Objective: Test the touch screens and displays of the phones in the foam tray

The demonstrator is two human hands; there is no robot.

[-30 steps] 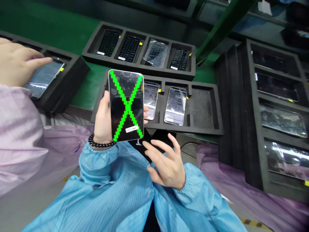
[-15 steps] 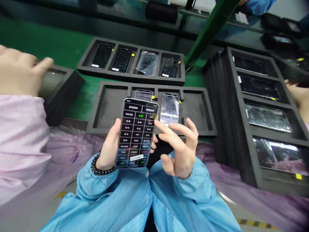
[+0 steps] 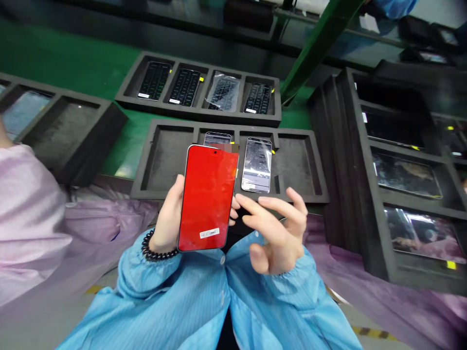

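Before us runs the green belt (image 3: 73,63). On our right a stack of dark foam trays (image 3: 350,194) stands on edge, with film-wrapped phones in its pockets. On the belt a near tray (image 3: 153,160) lies just beyond our hands. It holds two wrapped phones, one in plain view (image 3: 257,165) and one (image 3: 217,138) half hidden behind the phone we hold. A far tray (image 3: 199,111) carries four more, and a left tray (image 3: 91,141) sits beside a co-worker's pink sleeve (image 3: 29,204).

Our left hand (image 3: 170,218) is raised in front of our chest with its palm behind the phone (image 3: 207,194). The thumb lies along the left edge and the fingers wrap the right edge, clamped on it. A bead bracelet (image 3: 155,252) circles that wrist. Our right hand (image 3: 279,233) hovers empty just right of the phone, its fingers apart and loosely bent. The forefinger reaches toward the phone's right edge, and we cannot tell whether it touches.

The phone stands nearly upright with its long axis vertical, the top leaning slightly right. Its solid red screen faces us. A small white label (image 3: 209,234) sits near the bottom.
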